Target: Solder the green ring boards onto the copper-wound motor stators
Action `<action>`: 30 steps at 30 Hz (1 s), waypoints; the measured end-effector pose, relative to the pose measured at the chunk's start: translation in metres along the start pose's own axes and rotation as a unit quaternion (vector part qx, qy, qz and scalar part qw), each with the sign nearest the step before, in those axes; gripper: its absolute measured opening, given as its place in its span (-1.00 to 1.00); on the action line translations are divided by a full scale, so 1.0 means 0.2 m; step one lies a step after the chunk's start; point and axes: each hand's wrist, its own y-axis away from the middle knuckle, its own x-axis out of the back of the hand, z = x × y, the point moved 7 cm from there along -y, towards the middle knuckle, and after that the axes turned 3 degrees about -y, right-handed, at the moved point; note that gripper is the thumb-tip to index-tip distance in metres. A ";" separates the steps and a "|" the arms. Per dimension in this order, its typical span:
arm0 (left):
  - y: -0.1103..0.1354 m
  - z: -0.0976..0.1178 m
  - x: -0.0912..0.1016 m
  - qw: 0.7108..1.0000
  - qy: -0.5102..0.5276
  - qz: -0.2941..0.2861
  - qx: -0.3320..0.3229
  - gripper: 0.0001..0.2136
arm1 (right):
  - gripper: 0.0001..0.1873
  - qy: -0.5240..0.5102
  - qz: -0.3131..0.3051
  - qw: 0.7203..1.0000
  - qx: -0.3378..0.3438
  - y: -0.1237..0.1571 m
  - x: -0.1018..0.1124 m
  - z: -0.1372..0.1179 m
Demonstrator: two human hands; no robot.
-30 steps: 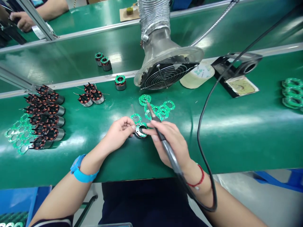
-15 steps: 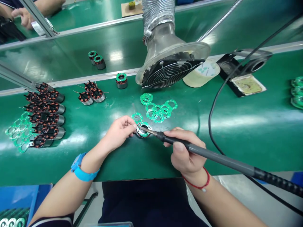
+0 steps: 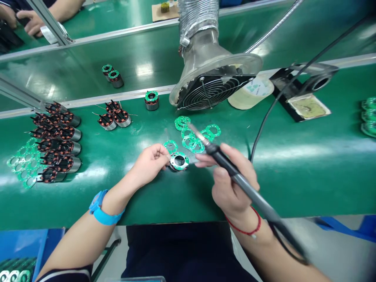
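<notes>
stator (image 3: pixel 179 161) sat pinched at its edge by the left hand (image 3: pixel 149 162); right hand (image 3: pixel 232 184) gripped a soldering iron (image 3: pixel 232 168), tip raised beyond it.

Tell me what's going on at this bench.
A person is working at a green bench. The left hand pinches a small stator, topped with a green ring board, at its edge with the fingers. The right hand grips a soldering iron, whose tip is in the air above loose green ring boards, clear of the stator. A fume extractor fan faces the work, and wound stators lie in rows at left.
</notes>
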 end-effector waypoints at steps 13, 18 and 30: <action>0.09 0.06 -0.06 0.947 -0.257 -0.002 -0.191 -0.48 | -0.46 0.097 -0.133 0.980 -0.114 0.00 -0.15 0.11; 0.10 0.05 -0.12 0.915 -0.346 0.039 -0.205 -0.51 | -0.63 0.226 -0.126 0.966 -0.016 -0.01 -0.15 0.03; 0.08 0.06 -0.14 0.898 -0.305 -0.062 -0.310 -0.46 | -0.58 0.251 -0.137 0.958 0.037 0.00 -0.19 0.00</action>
